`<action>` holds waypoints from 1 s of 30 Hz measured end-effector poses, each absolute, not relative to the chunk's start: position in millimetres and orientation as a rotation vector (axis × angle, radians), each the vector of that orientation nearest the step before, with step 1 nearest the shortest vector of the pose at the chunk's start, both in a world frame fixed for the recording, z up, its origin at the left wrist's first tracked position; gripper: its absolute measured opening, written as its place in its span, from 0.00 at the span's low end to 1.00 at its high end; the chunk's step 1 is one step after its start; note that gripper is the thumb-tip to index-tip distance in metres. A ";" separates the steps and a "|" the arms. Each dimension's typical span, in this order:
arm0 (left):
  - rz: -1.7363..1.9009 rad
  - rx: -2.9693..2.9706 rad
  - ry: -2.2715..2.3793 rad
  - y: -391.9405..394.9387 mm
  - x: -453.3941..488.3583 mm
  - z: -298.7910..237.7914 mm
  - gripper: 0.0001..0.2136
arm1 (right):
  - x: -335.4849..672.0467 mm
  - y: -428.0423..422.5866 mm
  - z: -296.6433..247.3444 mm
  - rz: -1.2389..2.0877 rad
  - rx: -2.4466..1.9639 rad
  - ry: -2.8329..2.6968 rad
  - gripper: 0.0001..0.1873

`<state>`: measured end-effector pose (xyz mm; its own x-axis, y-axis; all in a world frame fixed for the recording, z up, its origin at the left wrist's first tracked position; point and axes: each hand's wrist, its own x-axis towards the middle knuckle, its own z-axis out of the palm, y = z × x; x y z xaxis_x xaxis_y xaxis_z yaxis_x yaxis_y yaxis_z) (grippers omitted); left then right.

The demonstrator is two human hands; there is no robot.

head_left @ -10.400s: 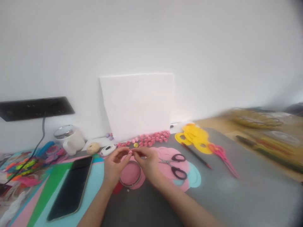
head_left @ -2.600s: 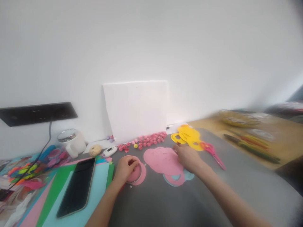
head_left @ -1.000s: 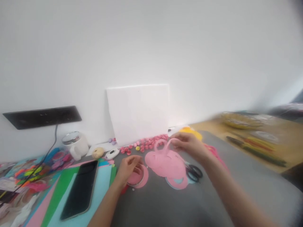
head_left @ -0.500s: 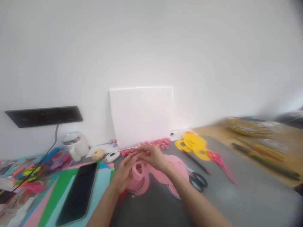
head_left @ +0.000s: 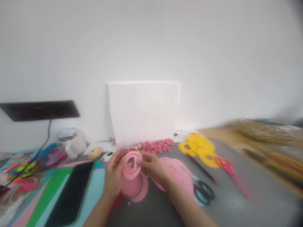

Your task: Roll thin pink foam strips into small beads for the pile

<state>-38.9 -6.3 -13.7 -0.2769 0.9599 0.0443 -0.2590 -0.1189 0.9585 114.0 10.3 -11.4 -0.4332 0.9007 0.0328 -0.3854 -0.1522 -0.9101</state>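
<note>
Between my two hands is a pink paper spiral (head_left: 129, 175), its loops tilted toward me. My left hand (head_left: 115, 170) grips its left edge, fingers curled behind it. On the other side my right hand (head_left: 152, 167) pinches the paper near the spiral's inner strip. Just below lies a round ring-shaped thing (head_left: 143, 189) on pink paper; its kind is hard to tell. Flat pink paper circles (head_left: 181, 176) are piled beside my right wrist. Behind my hands, several small rolled pink paper flowers (head_left: 157, 146) sit before a white board (head_left: 144, 113).
At right lie black-handled scissors (head_left: 204, 192), a dark pencil (head_left: 202, 168), pink scissors (head_left: 233, 176) and yellow paper cutouts (head_left: 201, 148). To the left are a phone (head_left: 71, 192) on coloured paper sheets, a white mug (head_left: 77, 145) and a cable (head_left: 44, 146) from the wall socket (head_left: 40, 110).
The pink paper spiral has turned to face me more and risen slightly, uncovering the round thing below. My hands have moved apart to its two sides. The view has shifted a little.
</note>
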 end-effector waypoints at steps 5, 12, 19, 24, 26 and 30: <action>1.395 0.944 1.198 -7.2 -36.2 -15.6 0.22 | 121.2 12.1 -7.9 1.568 -0.842 -1.223 0.20; 1.368 1.053 1.308 -8.0 -34.9 -16.1 0.15 | 127.6 15.6 -12.5 1.591 -0.921 -1.151 0.21; 1.461 1.032 1.308 -7.2 -35.9 -19.0 0.18 | 128.1 15.6 -10.0 1.664 -0.810 -1.075 0.22; 1.501 1.059 1.348 -9.5 -34.6 -15.8 0.18 | 128.3 8.6 -5.6 1.752 -0.714 -1.218 0.28; 1.508 1.066 1.361 -10.0 -33.6 -13.9 0.17 | 127.8 7.6 -6.3 1.746 -0.718 -1.239 0.26; 1.418 1.097 1.336 -11.7 -32.8 -10.8 0.16 | 127.1 10.8 -10.3 1.667 -0.692 -1.181 0.14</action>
